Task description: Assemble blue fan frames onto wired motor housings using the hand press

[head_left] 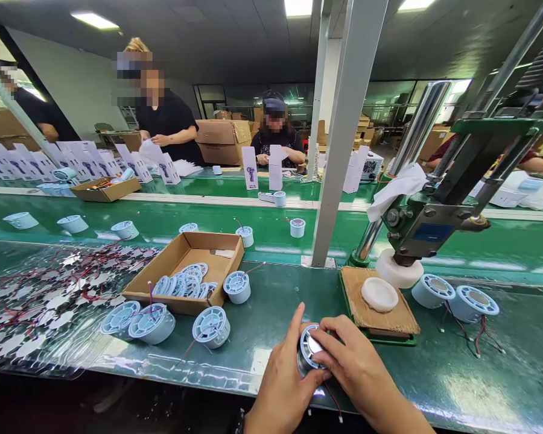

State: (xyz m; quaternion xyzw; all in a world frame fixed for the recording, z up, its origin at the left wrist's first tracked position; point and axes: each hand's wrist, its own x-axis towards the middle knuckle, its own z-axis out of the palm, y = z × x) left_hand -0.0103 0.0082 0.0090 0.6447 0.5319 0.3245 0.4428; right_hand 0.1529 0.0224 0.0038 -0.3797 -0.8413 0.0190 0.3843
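Both my hands are closed around one pale blue round fan housing (308,348) at the near edge of the green table (271,325). My left hand (284,377) grips its left side, thumb pointing up. My right hand (359,367) covers its right side, fingers pressed on the top; thin red and black wires trail below it. Just right of my hands, a white disc (379,294) lies on a brown pad (380,304) under the white head of a hand press (428,226).
An open cardboard box (187,271) holds several blue grille rings. Several loose housings (210,327) lie left of my hands, two more (473,302) right of the press. A clear bag of wired parts (49,295) fills the left. Across the conveyor, other people handle white cartons.
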